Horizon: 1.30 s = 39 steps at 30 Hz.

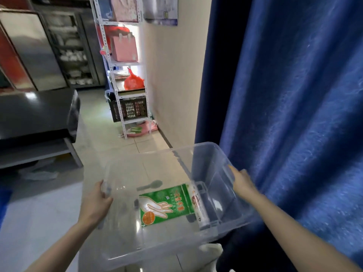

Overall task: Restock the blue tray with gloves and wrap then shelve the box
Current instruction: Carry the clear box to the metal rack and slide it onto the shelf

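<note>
Between the person's two hands hangs one clear plastic box [125, 232], held in the air above a pale tiled floor [110, 138]. The left hand [98, 199] reaches forward from a bare forearm and grips the box's left rim, its fingers curled over the edge. The right hand [242, 181] comes in from the other side, arm stretched further out, and clamps the right rim in the same way. Both hands are closed on the box, neither one loose.

The box is open-topped, see-through and slightly cloudy, with rounded corners, and it tilts a little so that the side under the right hand sits higher and further away.

Inside lie three things. One flat green packet of gloves [167, 205], printed with a picture of a pale hand and an orange circle, rests on the bottom about midway between the two grips. One white roll of wrap [199, 207] with a red label lies touching the packet's edge on the side nearer the right hand. One pale, spoon-shaped thing [152, 185] lies just beyond the packet; it is too blurred to name more surely.

Beyond the right hand's grip hangs one deep blue curtain [294, 95]. Ahead of both hands, well apart from the box, stands one white shelf rack [125, 91] carrying one pink bag [124, 49], one red bag [133, 81] and one dark crate [129, 109]. Out past the left hand's grip is one black counter [35, 112].
</note>
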Tool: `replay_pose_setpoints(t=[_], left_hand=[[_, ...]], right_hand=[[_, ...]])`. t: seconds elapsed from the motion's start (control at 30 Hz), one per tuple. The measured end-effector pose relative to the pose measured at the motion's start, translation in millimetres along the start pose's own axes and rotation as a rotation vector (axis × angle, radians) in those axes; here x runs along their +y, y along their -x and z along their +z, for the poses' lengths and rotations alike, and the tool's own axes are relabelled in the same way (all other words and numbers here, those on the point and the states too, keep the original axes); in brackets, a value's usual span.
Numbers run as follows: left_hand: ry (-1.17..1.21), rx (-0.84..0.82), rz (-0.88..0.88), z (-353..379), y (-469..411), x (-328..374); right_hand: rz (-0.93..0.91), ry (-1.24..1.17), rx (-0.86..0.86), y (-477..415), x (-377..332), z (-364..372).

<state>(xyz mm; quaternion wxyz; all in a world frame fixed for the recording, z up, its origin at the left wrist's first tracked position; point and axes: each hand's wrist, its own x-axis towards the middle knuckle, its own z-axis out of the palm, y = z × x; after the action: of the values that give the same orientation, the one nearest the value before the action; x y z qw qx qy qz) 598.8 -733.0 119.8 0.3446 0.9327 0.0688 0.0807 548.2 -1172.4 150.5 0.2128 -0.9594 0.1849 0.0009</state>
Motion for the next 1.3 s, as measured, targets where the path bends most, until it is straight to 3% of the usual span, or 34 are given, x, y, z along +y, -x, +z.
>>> replay_pose_setpoints(t=[0.2, 0.4, 0.57, 1.1, 1.3], left_hand=[[-0.066, 0.102, -0.12, 25.5, -71.3, -10.7], [0.01, 0.121, -0.239, 67.5, -174.0, -19.9], [0.082, 0.106, -0.323, 102.2, -281.4, -20.6], [0.022, 0.286, -0.434, 143.0, -655.1, -13.2], [0.109, 0.295, -0.525, 136.6, -775.5, -37.6]], right_hand=[[-0.106, 0.025, -0.071, -125.3, -42.6, 19.2], [-0.108, 0.028, -0.178, -257.1, -89.4, 55.9], [-0.057, -0.017, -0.171, -369.7, -131.5, 78.6], [-0.366, 0.044, -0.241, -796.2, -323.9, 149.1], [-0.491, 0.046, -0.241, -931.8, -437.4, 181.0]])
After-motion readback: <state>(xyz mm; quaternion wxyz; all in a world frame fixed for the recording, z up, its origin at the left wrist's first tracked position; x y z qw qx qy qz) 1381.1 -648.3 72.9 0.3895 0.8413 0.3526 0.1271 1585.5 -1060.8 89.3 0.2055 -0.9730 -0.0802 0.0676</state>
